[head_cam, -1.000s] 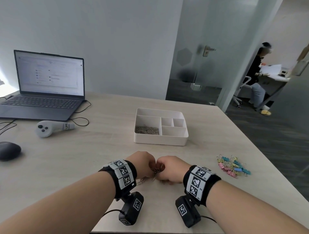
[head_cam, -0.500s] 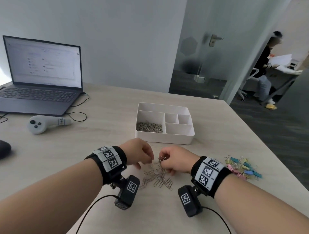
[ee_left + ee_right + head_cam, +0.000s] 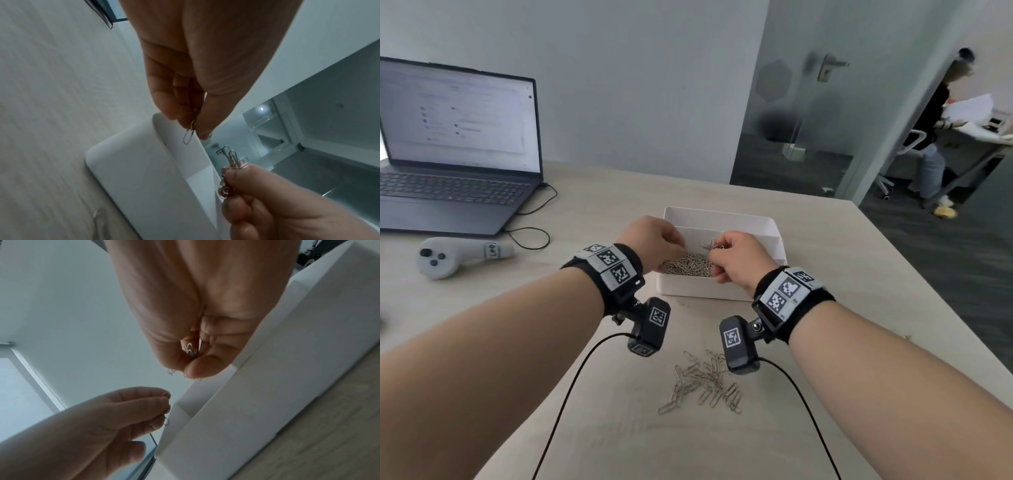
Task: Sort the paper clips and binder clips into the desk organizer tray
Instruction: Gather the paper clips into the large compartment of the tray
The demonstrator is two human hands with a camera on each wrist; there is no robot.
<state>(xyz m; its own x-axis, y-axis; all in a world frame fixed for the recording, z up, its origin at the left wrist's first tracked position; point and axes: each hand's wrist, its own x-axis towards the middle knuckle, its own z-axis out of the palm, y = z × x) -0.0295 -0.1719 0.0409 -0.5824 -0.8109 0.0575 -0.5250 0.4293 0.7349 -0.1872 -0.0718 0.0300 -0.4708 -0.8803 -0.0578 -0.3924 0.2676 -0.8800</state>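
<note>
We hold both hands over the tray (image 3: 722, 216). Our left hand (image 3: 650, 241) pinches one paper clip (image 3: 188, 137); our right hand (image 3: 736, 258) grips a bunch of clips (image 3: 233, 160).

A white desk organizer tray (image 3: 722, 219) sits mid-table, silver paper clips (image 3: 690, 265) heaped in its near-left compartment. More loose clips (image 3: 705, 383) lie scattered nearer, on the wood.

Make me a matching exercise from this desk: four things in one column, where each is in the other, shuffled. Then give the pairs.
1. left hand
2. right hand
3. loose paper clips
4. game controller

A. on the table, near the wrists
B. pinches one clip over the tray
C. beside the laptop
D. grips a bunch of clips

Pairs: 1-B, 2-D, 3-A, 4-C
</note>
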